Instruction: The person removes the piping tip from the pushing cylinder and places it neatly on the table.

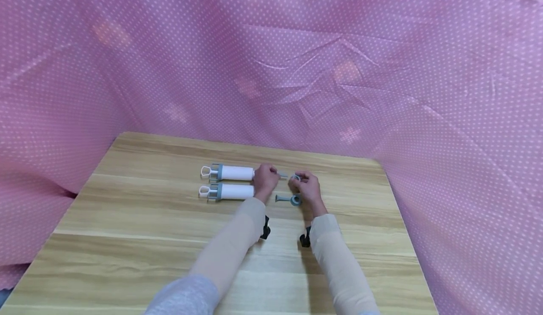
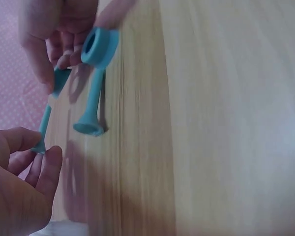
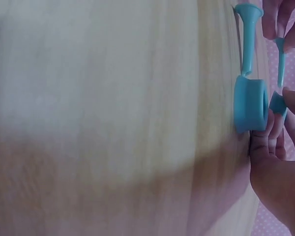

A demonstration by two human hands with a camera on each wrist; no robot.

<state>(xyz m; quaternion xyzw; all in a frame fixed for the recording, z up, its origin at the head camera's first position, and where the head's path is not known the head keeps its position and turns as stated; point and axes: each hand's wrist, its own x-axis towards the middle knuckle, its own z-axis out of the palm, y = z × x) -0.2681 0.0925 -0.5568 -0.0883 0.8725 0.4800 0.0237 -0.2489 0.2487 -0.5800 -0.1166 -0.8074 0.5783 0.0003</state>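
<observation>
My left hand (image 1: 266,178) pinches a small teal nozzle (image 2: 44,123) with a flared end, its thin stem pointing toward my right hand (image 1: 309,186). The right hand's thumb and fingers pinch a teal ring cap (image 3: 277,103). In both wrist views the stem tip and the cap are close together, with a small gap between them. A second flared nozzle (image 2: 92,105) lies on the table beside another teal ring cap (image 2: 101,47), nearer me than the hands. Whether those two are joined is unclear.
Two white syringe-like tubes (image 1: 237,173) (image 1: 236,192) with teal collars and white loop handles lie side by side left of my left hand. They rest on a wood-grain table (image 1: 127,220). A pink dotted cloth (image 1: 271,70) hangs behind and around it.
</observation>
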